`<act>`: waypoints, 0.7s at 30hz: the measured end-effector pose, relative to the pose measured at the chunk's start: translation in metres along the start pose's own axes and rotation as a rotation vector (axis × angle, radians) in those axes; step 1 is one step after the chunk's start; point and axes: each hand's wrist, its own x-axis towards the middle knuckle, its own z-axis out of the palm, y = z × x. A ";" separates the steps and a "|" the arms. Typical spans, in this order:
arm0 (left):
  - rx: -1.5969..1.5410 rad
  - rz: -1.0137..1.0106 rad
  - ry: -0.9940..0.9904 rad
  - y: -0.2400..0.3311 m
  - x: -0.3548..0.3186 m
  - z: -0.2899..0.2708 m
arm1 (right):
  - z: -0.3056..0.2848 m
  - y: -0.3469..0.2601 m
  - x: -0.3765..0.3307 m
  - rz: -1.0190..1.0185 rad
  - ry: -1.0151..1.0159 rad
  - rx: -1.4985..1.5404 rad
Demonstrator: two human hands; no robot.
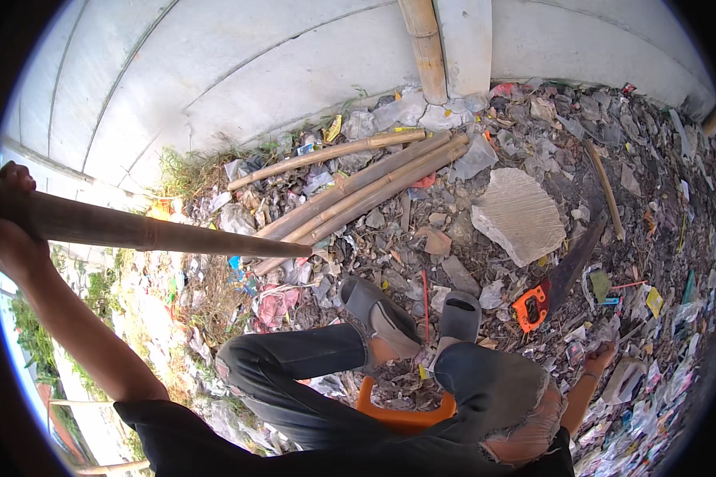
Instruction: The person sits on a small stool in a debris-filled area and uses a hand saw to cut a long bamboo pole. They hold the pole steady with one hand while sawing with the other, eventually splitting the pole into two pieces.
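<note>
My left hand [9, 230] is raised at the far left, closed around the end of a long brown bamboo pole [159, 234] that reaches right to a tip above the ground. My right hand [599, 358] hangs low at the right, near the littered ground, fingers curled; whether it holds anything is unclear. A hand saw with an orange handle [542, 298] lies just up-left of that hand. My legs in dark torn jeans and grey sandals [382, 314] rest on the ground, over an orange stool [402, 413].
Several bamboo poles [358, 187] lie in a bundle by the grey concrete wall [239, 71]. An upright bamboo post [426, 48] leans at the wall. A flat pale stone slab [517, 215] lies to the right. Plastic litter and rubble cover the ground.
</note>
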 end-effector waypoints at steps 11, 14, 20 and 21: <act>-0.245 -0.193 0.179 0.015 -0.156 0.118 | 0.054 -0.056 -0.295 -0.127 -0.262 0.176; -0.231 -0.124 0.210 0.047 -0.171 0.144 | 0.109 -0.089 -0.451 -0.643 -0.299 0.045; -0.099 -0.155 0.213 0.054 -0.175 0.161 | 0.182 -0.123 -0.605 -0.926 -0.678 0.011; -0.079 -0.161 0.224 0.056 -0.175 0.159 | 0.192 -0.123 -0.630 -0.959 -0.760 0.024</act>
